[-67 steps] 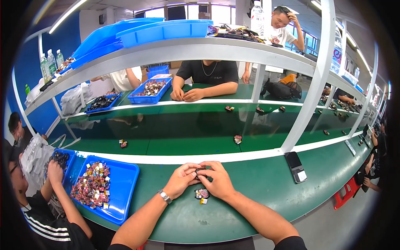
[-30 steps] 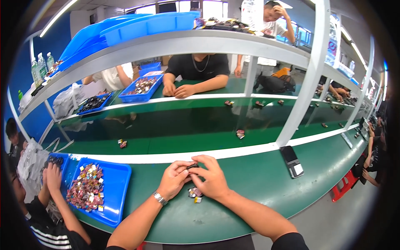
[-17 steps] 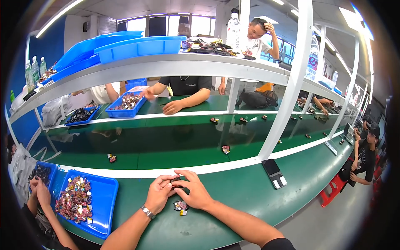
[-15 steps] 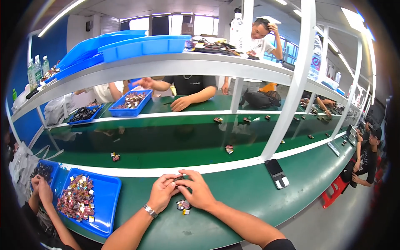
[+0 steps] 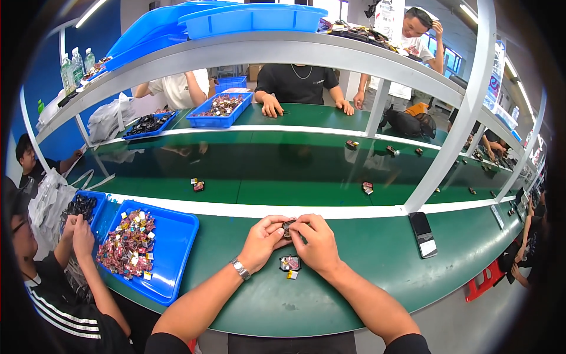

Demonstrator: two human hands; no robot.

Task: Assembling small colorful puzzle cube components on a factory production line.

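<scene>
L hand (image 5: 263, 241): thumb + fingers closed on small dark casing (image 5: 287, 229), held just above the green bench (image 5: 365, 253), near the white rail (image 5: 236, 208). R hand (image 5: 318, 243): fingertips drawn in narrow at casing's R side, touching it; can't tell if they pinch the casing itself or sth. small on it.

Change vs. approx. 0.5 s ago: casing then mostly hidden betw. fingers, R fingers wrapped over its top; now a greyish-brown face shows betw. the hands, R fingertips on its edge. Reads as (judgement) handling gone from two-hand hold to L steadying, R doing fine work on the face. Casing not set down, so work on this pc. looks unfinished.

Unchanged: 2nd unit, a black-rimmed casing w/ pinkish board (image 5: 290, 263), lies on bench just below the hands, untouched; yellow-and-white tab (image 5: 292, 275) at its near edge.

Surroundings: lg. blue tray (image 5: 190, 227) to L, w/ heap of reddish boards (image 5: 127, 245); smaller blue tray beyond it, w/ black parts (image 5: 81, 206). Co-worker at L: hands (image 5: 81, 236) together by smaller tray. Co-worker opp.: one hand was raised, pointing, approx. 0.5 s ago; now both down on far bench, apart. Black phone (image 5: 420, 227) well to R, same spot on bench.
</scene>
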